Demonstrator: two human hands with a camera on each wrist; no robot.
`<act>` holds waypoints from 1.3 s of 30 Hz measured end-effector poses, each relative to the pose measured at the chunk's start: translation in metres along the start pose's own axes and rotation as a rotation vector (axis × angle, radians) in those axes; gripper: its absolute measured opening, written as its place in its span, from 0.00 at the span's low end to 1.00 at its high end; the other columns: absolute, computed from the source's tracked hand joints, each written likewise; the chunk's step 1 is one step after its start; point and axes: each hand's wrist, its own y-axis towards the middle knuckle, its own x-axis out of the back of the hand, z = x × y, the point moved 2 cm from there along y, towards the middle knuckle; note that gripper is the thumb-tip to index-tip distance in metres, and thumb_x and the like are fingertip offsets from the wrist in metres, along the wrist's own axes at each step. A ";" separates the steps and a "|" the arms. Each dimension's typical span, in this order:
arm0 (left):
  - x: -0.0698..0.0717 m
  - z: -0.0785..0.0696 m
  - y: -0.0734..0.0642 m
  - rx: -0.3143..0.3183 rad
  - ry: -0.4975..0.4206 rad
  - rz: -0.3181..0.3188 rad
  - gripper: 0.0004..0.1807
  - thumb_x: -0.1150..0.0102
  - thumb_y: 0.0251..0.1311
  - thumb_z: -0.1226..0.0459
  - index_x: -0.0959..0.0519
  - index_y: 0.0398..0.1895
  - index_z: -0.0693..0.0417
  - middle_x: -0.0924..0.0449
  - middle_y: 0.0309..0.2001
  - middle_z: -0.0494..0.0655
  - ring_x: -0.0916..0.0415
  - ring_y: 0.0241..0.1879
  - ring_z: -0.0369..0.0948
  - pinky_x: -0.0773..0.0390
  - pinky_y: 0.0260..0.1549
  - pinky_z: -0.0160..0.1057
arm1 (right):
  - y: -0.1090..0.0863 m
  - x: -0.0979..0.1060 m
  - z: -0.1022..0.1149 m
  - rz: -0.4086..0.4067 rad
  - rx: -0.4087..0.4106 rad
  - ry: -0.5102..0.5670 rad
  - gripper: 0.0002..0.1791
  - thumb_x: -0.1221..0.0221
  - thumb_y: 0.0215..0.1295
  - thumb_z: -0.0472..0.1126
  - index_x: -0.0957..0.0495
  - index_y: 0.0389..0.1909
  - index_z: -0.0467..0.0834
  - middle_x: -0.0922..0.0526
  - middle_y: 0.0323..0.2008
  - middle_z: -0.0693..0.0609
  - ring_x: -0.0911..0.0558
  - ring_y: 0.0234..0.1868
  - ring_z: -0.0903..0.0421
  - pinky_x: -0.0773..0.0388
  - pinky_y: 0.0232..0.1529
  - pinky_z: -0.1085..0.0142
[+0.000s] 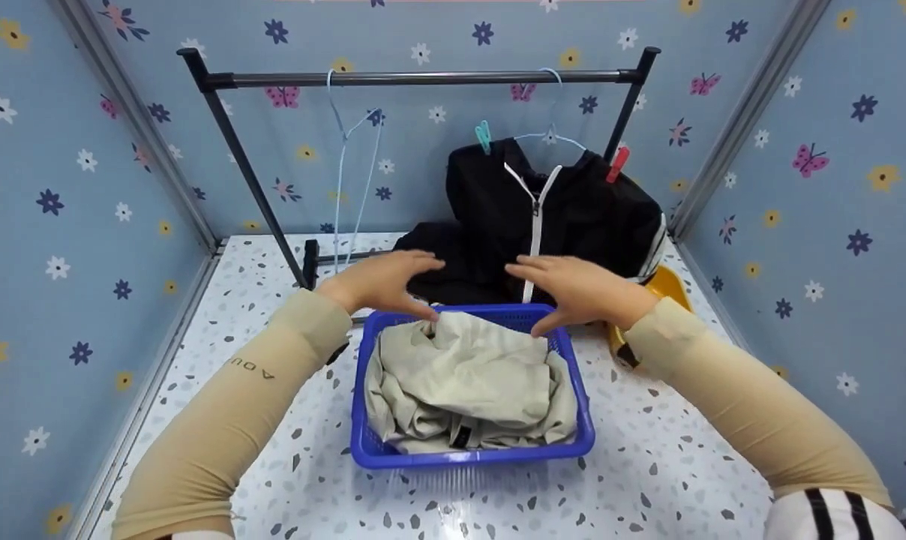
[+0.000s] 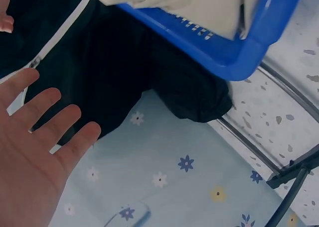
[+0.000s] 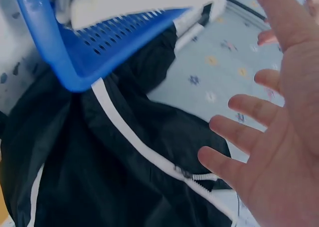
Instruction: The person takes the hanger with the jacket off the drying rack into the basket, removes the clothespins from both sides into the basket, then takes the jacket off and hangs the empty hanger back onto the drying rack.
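Both hands are held over the far part of a blue plastic basket, palms facing each other with fingers spread. The left hand is above the basket's far left corner, holding nothing. Over the far right corner is the right hand, also holding nothing. A crumpled light beige garment fills the basket, with a small black tag at its near side. Behind the hands, a black jacket with a white zipper hangs on a light blue hanger. In the left wrist view the left palm shows bare, fingers apart.
A black clothes rack stands at the back; an unused light blue hanger hangs from its left side. A teal clothespin and a red clothespin sit on the jacket's shoulders. Something yellow lies behind the right hand.
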 end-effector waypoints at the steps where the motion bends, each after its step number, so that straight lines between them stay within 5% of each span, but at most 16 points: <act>1: 0.002 0.002 0.001 0.006 -0.015 -0.022 0.54 0.23 0.67 0.41 0.35 0.89 0.52 0.41 0.91 0.58 0.43 0.91 0.59 0.41 0.90 0.62 | -0.001 0.003 -0.003 -0.021 -0.012 0.010 0.61 0.21 0.66 0.62 0.41 0.91 0.46 0.39 0.90 0.37 0.35 0.89 0.33 0.39 0.89 0.34; 9: 0.009 0.011 0.014 0.084 -0.176 -0.183 0.50 0.29 0.75 0.44 0.39 0.91 0.53 0.40 0.90 0.57 0.42 0.90 0.58 0.41 0.91 0.61 | -0.016 0.021 -0.031 -0.223 -0.125 0.081 0.55 0.23 0.70 0.59 0.38 0.89 0.42 0.37 0.88 0.34 0.35 0.88 0.31 0.41 0.89 0.33; 24: 0.017 0.002 0.048 0.226 -0.357 -0.420 0.44 0.39 0.83 0.48 0.43 0.92 0.55 0.42 0.91 0.58 0.43 0.91 0.56 0.41 0.91 0.58 | -0.046 0.018 -0.089 -0.802 -0.387 0.337 0.39 0.26 0.76 0.50 0.27 0.78 0.35 0.28 0.81 0.32 0.29 0.82 0.30 0.36 0.88 0.35; 30: 0.022 -0.002 0.064 0.277 -0.395 -0.475 0.41 0.41 0.85 0.50 0.41 0.91 0.56 0.41 0.91 0.58 0.41 0.90 0.56 0.39 0.90 0.56 | -0.048 0.017 -0.112 -0.851 -0.494 0.481 0.38 0.32 0.81 0.49 0.31 0.82 0.35 0.29 0.82 0.32 0.30 0.84 0.32 0.37 0.89 0.38; 39: 0.019 -0.009 0.073 0.295 -0.405 -0.459 0.40 0.41 0.85 0.51 0.41 0.90 0.57 0.39 0.90 0.59 0.38 0.89 0.55 0.37 0.89 0.56 | -0.043 0.011 -0.140 -0.832 -0.533 0.605 0.33 0.44 0.89 0.49 0.33 0.84 0.37 0.31 0.85 0.33 0.33 0.87 0.33 0.40 0.91 0.39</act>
